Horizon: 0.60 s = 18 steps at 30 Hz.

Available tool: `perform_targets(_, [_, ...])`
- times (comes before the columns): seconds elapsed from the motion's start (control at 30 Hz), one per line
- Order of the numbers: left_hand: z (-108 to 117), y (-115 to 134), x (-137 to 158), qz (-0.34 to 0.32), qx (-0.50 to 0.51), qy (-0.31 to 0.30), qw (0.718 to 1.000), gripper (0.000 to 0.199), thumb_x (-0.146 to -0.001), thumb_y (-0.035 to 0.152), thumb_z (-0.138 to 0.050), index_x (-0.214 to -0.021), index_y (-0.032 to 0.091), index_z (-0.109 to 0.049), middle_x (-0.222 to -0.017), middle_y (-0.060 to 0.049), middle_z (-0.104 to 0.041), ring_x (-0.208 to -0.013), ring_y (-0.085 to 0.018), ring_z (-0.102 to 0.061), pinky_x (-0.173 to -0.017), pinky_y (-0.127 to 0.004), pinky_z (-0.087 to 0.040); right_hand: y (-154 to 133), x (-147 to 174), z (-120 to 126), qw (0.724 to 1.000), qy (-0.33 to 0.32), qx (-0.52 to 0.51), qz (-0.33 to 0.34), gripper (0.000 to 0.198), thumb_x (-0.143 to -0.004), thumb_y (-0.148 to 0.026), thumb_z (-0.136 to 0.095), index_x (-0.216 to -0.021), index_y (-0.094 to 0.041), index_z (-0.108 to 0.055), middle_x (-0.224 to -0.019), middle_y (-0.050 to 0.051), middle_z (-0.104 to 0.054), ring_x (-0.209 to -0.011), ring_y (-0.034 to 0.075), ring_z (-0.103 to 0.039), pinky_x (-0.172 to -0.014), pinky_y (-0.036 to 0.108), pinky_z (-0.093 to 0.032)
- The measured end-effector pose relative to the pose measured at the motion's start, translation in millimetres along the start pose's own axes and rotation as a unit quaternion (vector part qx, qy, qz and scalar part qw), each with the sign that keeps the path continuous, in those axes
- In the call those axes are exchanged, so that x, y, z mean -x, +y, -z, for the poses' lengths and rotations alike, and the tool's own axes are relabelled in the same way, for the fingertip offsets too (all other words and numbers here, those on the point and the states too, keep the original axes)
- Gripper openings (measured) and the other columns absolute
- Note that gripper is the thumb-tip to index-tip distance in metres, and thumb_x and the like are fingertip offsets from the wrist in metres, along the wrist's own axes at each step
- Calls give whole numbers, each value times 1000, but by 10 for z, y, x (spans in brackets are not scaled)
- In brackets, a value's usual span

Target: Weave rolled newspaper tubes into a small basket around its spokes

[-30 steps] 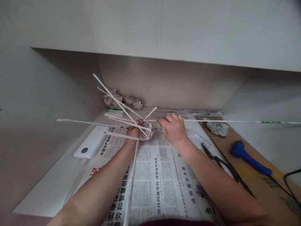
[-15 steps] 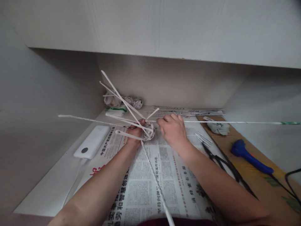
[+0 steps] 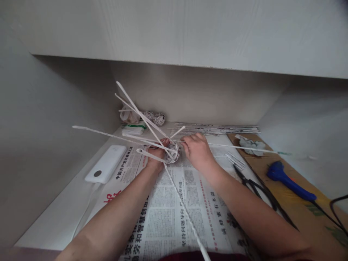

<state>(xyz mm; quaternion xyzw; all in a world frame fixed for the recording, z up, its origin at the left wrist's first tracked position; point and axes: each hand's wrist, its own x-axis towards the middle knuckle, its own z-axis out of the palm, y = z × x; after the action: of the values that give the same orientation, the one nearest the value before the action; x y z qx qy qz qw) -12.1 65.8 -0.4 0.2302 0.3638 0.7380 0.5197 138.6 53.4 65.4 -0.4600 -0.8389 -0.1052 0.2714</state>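
A small round weave of rolled newspaper strips [image 3: 173,154] is held in my left hand [image 3: 157,154], whose fingers wrap round its left and far side. Several white paper strips [image 3: 148,125] fan out from it to the left and back. One long strip [image 3: 185,210] runs from it toward my body. My right hand [image 3: 197,149] is just right of the weave, with thumb and fingers pinched on a paper strip [image 3: 239,147] that stretches out to the right. The parts of the left fingers behind the weave are hidden.
Newspaper [image 3: 163,217] covers the tabletop. On the right lie scissors [image 3: 252,185], short white sticks [image 3: 236,161], a blue glue gun [image 3: 290,183] on cardboard and crumpled plastic [image 3: 252,146]. Paper rods [image 3: 217,128] and woven balls [image 3: 158,118] sit at the back; a white power bank [image 3: 106,165] is left.
My right hand has shifted slightly left toward the weave. The far end of its strip has swung lower, and the strips at left and front have moved a little right.
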Motion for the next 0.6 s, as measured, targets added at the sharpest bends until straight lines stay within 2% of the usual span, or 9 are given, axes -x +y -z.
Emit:
perform_targets(0.43, [1, -10, -3, 2, -8, -5, 1000, 17, -61, 16, -86, -71, 15, -72, -64, -2, -71, -54, -14, -62, -53, -25, -51, -3, -13, -20, 998, -46, -28, -25, 22, -95, -22, -51, -88, -16, -70, -84, 9, -72, -84, 23, -58, -78, 32, -42])
perform_targets(0.6, [36, -28, -3, -10, -13, -37, 999, 16, -62, 18, -84, -72, 15, -72, -67, -3, -72, -57, -15, -63, -55, -26, -50, 24, -13, -28, 998, -46, -44, -25, 20, -94, -21, -52, -87, -16, -70, -84, 9, -71, -85, 22, -59, -79, 31, -42])
